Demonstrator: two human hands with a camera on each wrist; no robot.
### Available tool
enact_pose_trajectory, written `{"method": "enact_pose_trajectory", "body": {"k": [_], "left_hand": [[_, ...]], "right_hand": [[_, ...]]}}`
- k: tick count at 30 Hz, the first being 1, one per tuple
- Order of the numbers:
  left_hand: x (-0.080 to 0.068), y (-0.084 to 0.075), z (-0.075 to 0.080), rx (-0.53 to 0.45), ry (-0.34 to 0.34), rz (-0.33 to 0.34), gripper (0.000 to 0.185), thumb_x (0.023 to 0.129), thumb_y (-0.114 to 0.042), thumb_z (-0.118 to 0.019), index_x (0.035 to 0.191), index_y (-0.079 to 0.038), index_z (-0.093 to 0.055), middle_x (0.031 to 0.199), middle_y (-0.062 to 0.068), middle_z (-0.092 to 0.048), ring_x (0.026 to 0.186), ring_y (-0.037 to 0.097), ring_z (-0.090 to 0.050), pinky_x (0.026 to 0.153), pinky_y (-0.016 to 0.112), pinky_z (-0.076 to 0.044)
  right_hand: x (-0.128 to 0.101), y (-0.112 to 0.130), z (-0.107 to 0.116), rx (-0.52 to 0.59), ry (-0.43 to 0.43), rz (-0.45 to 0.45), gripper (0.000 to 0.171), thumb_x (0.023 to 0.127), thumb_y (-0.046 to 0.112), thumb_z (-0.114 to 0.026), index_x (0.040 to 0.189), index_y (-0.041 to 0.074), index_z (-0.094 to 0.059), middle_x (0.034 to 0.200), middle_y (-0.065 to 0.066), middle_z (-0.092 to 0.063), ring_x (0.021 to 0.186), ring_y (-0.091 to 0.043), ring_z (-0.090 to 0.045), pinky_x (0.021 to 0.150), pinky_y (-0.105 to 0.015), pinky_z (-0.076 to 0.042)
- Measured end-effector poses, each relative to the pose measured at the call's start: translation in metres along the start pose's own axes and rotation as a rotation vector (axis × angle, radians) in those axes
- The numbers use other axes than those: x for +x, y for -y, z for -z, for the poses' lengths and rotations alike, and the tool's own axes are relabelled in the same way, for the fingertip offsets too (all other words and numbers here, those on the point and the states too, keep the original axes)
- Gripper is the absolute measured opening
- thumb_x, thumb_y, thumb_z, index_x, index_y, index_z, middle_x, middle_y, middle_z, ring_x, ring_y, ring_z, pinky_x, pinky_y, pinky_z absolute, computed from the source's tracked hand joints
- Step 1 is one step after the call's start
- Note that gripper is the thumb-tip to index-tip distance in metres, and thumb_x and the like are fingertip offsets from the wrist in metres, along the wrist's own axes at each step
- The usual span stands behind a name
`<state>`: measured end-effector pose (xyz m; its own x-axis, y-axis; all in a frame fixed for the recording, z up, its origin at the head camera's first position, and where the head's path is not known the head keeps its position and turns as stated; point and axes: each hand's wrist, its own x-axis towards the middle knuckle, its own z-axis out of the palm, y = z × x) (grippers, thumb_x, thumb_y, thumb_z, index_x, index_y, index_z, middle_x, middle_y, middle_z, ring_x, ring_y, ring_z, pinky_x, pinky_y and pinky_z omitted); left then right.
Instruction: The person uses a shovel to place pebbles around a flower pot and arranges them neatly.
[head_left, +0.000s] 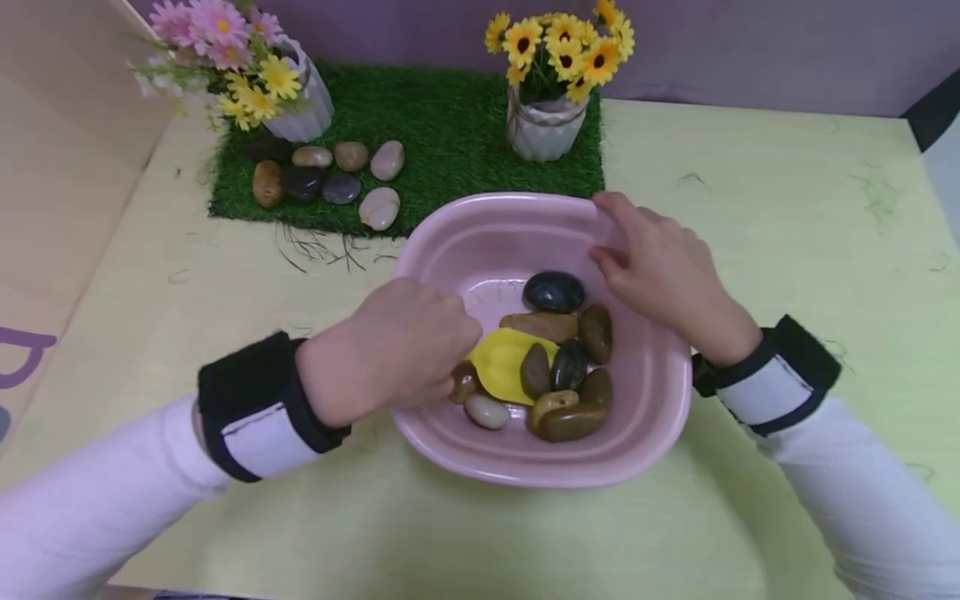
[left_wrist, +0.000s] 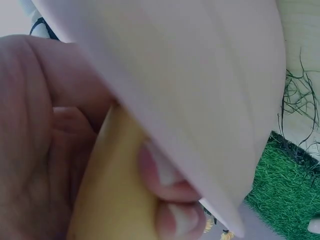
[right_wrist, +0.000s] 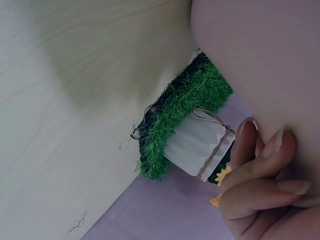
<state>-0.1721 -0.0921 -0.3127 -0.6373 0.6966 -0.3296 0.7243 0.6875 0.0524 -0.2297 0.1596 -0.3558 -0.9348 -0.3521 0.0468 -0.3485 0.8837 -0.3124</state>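
Head view. Nearest me are the two sleeved forearms with black wrist straps. The left hand (head_left: pixel 393 350) reaches over the near-left rim of the pink basin (head_left: pixel 660 417), fingers curled down around the handle of a yellow scoop (head_left: pixel 504 367) that lies in the basin among the stones (head_left: pixel 570 367). The right hand (head_left: pixel 660 271) rests on the far-right rim, fingers bent over the edge and steadying it. The basin sits on the pale table (head_left: pixel 787 250), just in front of a grass mat (head_left: pixel 450 133) carrying more stones (head_left: pixel 337 175) and two vases (head_left: pixel 543 125) of flowers.

I judge the stones heavy for their size, hard and polished, so likely slick; scooping from beneath looks safer than pinching. The scoop looks like light, stiff plastic, best held by its handle. The basin looks like thin plastic that may flex or slide under load, so the rim is the place to hold it.

Left wrist view. Very close: fingers (left_wrist: pixel 170 175) wrapped round the yellow handle (left_wrist: pixel 115 200), the basin wall (left_wrist: pixel 200 75) right above them, the mat (left_wrist: pixel 285 190) beyond.

Right wrist view. Fingertips (right_wrist: pixel 265 170) pressed against the basin's outer wall (right_wrist: pixel 260 55); a twine-bound vase (right_wrist: pixel 197 142) stands on the mat (right_wrist: pixel 180 115).

Writing: only part of a purple letter (head_left: pixel 26 354) at the left edge of the head view, unreadable. I see no brands or labels.
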Motion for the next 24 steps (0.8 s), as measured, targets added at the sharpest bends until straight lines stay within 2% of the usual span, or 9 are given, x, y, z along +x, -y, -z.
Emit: {"method": "enact_pose_trajectory", "body": {"k": [6,14,18,24], "left_hand": [[0.005,0.002,-0.002,-0.015,-0.012,-0.018,0.004,0.081,-0.015,-0.068,0.079,-0.013,-0.066,0.069,0.001,-0.059,0.058,0.016,-0.054,0.058,0.031,-0.049],[0.022,0.013,-0.019,-0.100,-0.097,-0.114,0.012,0.081,-0.016,-0.068,0.071,-0.013,-0.062,0.062,-0.003,-0.055,0.055,0.013,-0.052,0.057,0.028,-0.045],[0.024,0.017,-0.023,-0.075,-0.138,-0.141,0.011,0.083,-0.021,-0.068,0.078,-0.012,-0.066,0.064,-0.002,-0.058,0.057,0.014,-0.053,0.060,0.030,-0.046],[0.028,0.021,-0.031,0.049,-0.211,-0.188,0.026,0.089,-0.036,-0.062,0.086,-0.011,-0.068,0.061,-0.003,-0.056,0.052,0.012,-0.051,0.053,0.029,-0.044]], "right_hand": [[-0.001,-0.001,0.001,-0.004,0.002,-0.009,0.052,0.090,0.018,-0.060,0.138,0.010,-0.041,0.096,-0.021,-0.063,0.072,-0.034,-0.061,0.049,-0.042,-0.046],[0.001,0.001,-0.003,0.006,0.004,0.004,0.052,0.090,0.018,-0.059,0.138,0.009,-0.041,0.096,-0.021,-0.064,0.070,-0.032,-0.060,0.048,-0.040,-0.045],[0.000,0.001,-0.001,0.004,0.010,-0.005,0.052,0.091,0.018,-0.059,0.138,0.010,-0.041,0.100,-0.021,-0.063,0.073,-0.034,-0.061,0.051,-0.043,-0.047],[0.001,0.000,0.000,0.000,0.006,-0.002,0.051,0.091,0.018,-0.059,0.138,0.011,-0.041,0.095,-0.019,-0.063,0.068,-0.031,-0.059,0.048,-0.039,-0.045]]}}
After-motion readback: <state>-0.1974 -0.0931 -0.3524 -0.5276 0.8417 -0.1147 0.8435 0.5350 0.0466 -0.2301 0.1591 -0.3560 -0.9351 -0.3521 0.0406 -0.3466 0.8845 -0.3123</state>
